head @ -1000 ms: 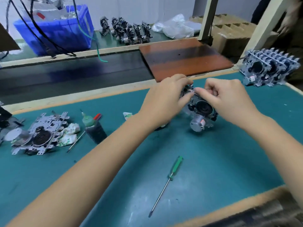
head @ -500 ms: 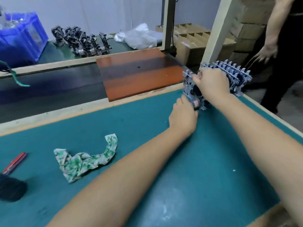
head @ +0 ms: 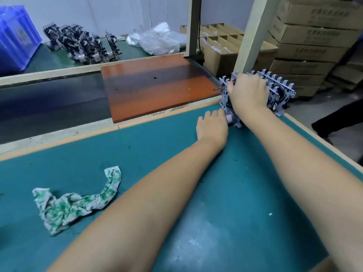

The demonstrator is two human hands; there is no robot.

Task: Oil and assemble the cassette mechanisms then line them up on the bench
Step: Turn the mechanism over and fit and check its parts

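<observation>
A row of several assembled cassette mechanisms (head: pixel 280 89) stands upright at the far right corner of the teal bench mat (head: pixel 225 193). The nearest cassette mechanism (head: pixel 225 95) stands at the left end of that row, touching it. My right hand (head: pixel 248 93) grips this mechanism from above, fingers curled over its top edge. My left hand (head: pixel 213 126) rests on the mat with its fingertips against the small motor at the mechanism's base. My right hand hides most of the unit.
A green-patterned rag (head: pixel 78 203) lies on the mat at the left. A brown board (head: pixel 157 85) lies over the black conveyor (head: pixel 49 103). Beyond are more mechanisms (head: pixel 82 44), a blue crate (head: pixel 15 36), a wooden post (head: pixel 251 34) and stacked cartons (head: pixel 304 36).
Both hands carried the mechanism from the middle of the mat to the row at the far right corner. In the last half second it has stayed against the row.
</observation>
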